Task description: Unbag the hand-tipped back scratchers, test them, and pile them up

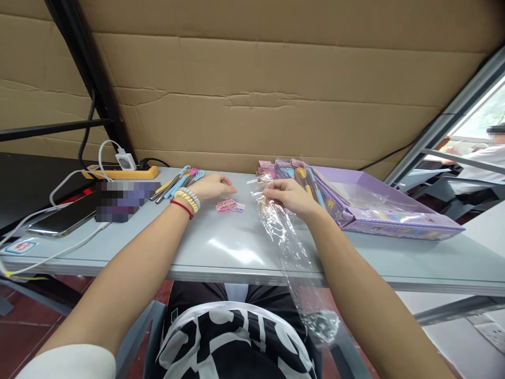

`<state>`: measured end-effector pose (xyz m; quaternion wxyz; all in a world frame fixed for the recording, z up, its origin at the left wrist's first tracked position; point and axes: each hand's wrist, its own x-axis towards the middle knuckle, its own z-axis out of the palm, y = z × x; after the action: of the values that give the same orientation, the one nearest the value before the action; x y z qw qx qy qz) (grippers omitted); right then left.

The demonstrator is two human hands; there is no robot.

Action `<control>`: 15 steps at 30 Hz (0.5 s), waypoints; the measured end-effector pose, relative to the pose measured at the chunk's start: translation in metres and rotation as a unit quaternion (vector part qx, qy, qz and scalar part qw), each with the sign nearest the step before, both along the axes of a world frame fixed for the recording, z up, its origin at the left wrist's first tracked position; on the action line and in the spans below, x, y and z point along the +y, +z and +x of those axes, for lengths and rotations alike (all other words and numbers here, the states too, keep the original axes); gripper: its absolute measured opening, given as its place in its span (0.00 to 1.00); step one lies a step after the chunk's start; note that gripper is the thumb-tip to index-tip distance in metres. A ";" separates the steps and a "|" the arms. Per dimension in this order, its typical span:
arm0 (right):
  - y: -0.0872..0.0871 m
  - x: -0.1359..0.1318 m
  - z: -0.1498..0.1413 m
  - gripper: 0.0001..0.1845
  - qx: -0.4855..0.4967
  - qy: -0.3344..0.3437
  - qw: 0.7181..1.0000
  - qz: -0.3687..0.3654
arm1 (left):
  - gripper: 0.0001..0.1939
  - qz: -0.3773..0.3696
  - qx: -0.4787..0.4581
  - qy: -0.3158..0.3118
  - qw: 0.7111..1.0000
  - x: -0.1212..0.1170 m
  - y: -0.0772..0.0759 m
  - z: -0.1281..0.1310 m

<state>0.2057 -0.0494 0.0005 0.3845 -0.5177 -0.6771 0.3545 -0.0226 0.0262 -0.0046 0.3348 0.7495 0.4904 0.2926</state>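
1. Right hand (290,196) is clamped on the top of a clear bag (282,237), thumb and fingers pinched together on the film.
2. From that grip the bag slants down across the bench (205,242) and over its front edge, its crumpled, shiny lower end hanging beside the person's lap.
3. Just behind the right hand lie several packs (284,169) with pink tops; blue and yellow pieces show among them.
4. Left of the bag, apart from it, two or more small pink printed cards (230,206) lie overlapping on the bench.
5. Left hand (213,187) is just behind and to the left of the cards, palm down, its fingers loosely bent and parted, clamped on nothing visible. Pale beaded bracelets (187,200) and a red cord (182,208) circle its wrist.
6. Beside the left hand is a bunch of slim tools (181,184), with blue, yellow and pink parts; the hand hides some of their ends.
7. Right of the packs sits a purple box (406,223), shallow and open at the top.
8. Farther left are a blurred-out item (125,201), a phone (65,216) and a yellow-edged power strip (145,172) with a white charger (126,159).
9. Cardboard (236,68) stands behind the bench; at far right, another person (479,163) shows in part.
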 end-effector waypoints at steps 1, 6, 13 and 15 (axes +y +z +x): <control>0.000 -0.001 -0.001 0.08 -0.012 0.022 1.000 -0.003 | 0.22 -0.021 -0.057 -0.032 0.998 -0.003 0.002 0.002; 0.000 -0.004 -0.002 0.10 -0.048 0.058 0.997 -0.010 | 0.20 -0.078 -0.153 -0.185 0.968 -0.023 0.008 0.017; 0.002 -0.006 -0.003 0.14 -0.001 0.077 0.997 -0.012 | 0.17 -0.032 -0.046 -0.207 0.977 -0.034 0.003 0.026; 0.002 -0.006 -0.003 0.16 -0.010 0.063 0.998 0.008 | 0.16 -0.026 -0.043 -0.217 0.975 -0.034 0.003 0.026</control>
<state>0.2026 -0.0558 0.0029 0.3585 -0.4748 -0.7148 0.3676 0.0031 -0.0079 -0.0017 0.4307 0.8158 0.3088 0.2315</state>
